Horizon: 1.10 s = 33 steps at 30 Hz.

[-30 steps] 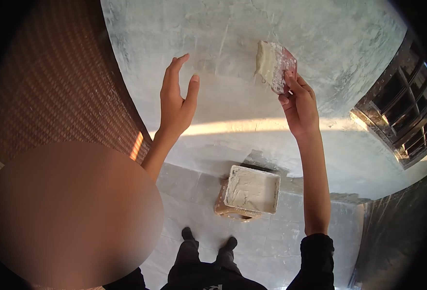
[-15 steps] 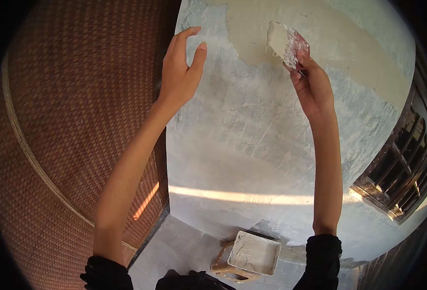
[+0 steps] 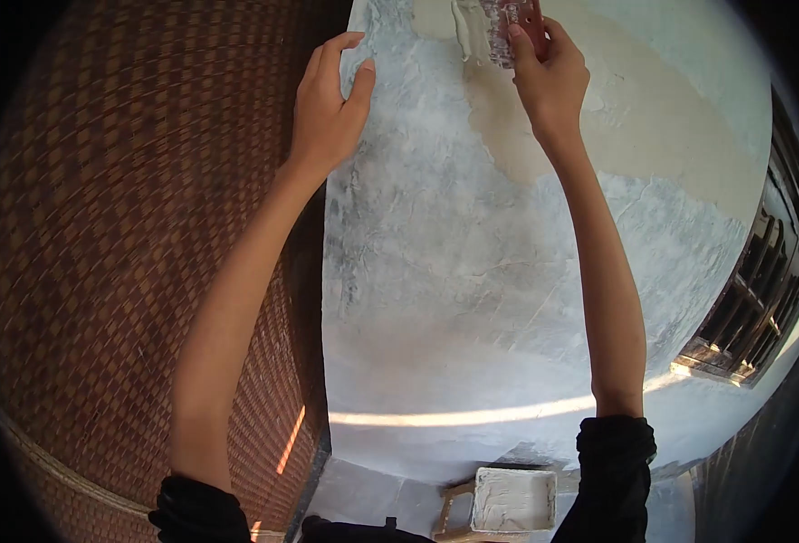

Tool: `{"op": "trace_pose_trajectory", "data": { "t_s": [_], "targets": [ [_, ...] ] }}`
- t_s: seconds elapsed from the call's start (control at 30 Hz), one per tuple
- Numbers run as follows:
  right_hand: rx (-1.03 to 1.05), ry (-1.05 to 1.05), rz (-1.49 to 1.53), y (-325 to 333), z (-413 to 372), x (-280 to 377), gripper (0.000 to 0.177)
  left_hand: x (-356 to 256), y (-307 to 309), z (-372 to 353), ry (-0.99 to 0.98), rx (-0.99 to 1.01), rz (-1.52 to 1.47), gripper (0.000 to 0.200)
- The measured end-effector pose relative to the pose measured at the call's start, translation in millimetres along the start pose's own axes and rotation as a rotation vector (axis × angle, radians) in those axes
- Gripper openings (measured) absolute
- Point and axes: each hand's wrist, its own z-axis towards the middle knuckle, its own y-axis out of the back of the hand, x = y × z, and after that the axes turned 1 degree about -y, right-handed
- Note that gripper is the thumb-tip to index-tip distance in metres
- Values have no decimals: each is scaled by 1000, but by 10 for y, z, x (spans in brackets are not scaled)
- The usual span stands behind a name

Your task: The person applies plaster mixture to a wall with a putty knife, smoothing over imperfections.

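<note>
My right hand [image 3: 553, 81] grips a red putty knife [image 3: 528, 23] high on the wall, thumb pressed on its face. Wet cream putty [image 3: 473, 32] lies along the blade's left edge, against the wall. The top of the tool runs out of view. My left hand [image 3: 329, 104] is raised near the wall's left edge, thumb and fingers apart and holding nothing. A broad smooth coat of putty [image 3: 653, 127] spreads right of and below the tool. The bluish-grey wall [image 3: 435, 253] beneath it is rough and patchy.
A woven brown mat wall [image 3: 137, 226] rises on the left. At the lower right is a barred window [image 3: 752, 299]. On the floor below, a tub of putty [image 3: 514, 500] sits on a small stool [image 3: 454, 509]. A strip of sunlight crosses the wall's lower part.
My right hand has moved up and left, and the putty knife now lies against the wall with putty at its edge. The view has tilted upward. My left hand stays raised and empty.
</note>
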Motion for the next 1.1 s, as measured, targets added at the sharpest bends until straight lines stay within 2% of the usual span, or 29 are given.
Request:
{"op": "trace_pose_trajectory", "data": {
  "t_s": [0.03, 0.07, 0.13, 0.2, 0.27, 0.3, 0.33, 0.4, 0.6, 0.83, 1.1],
  "targets": [
    [-101, 260, -186, -135, 64, -89, 27, 116, -35, 45, -6, 3, -26, 36],
    [-111, 261, -212, -266, 103, -168, 27, 234, -88, 73, -17, 6, -43, 36],
    [-189, 583, -304, -508, 137, -263, 25, 460, -198, 111, -31, 14, -85, 36],
    [-169, 516, -453, -631, 44, -218, 26, 666, -318, 114, -16, 37, -99, 39],
    [-168, 686, -594, -740, -8, -306, 30, 821, -449, 106, -29, 23, -86, 41],
    [-230, 717, -584, -816, -22, -380, 39, 882, -509, 88, -37, 6, -48, 43],
    [-229, 719, -595, -852, -37, -445, 39, 939, -564, 71, -36, 5, -59, 43],
    [-294, 864, -625, -882, -75, -535, 45, 1050, -687, 29, -105, -20, -50, 44],
    [-330, 925, -727, -957, -154, -716, 49, 1199, -866, -106, -277, -105, 81, 44],
    [-232, 865, -737, -1026, -290, -942, 46, 1244, -868, -129, -272, -121, 71, 42],
    [-129, 728, -814, -994, -371, -852, 38, 1268, -884, -119, -289, -169, -12, 42]
  ]
}}
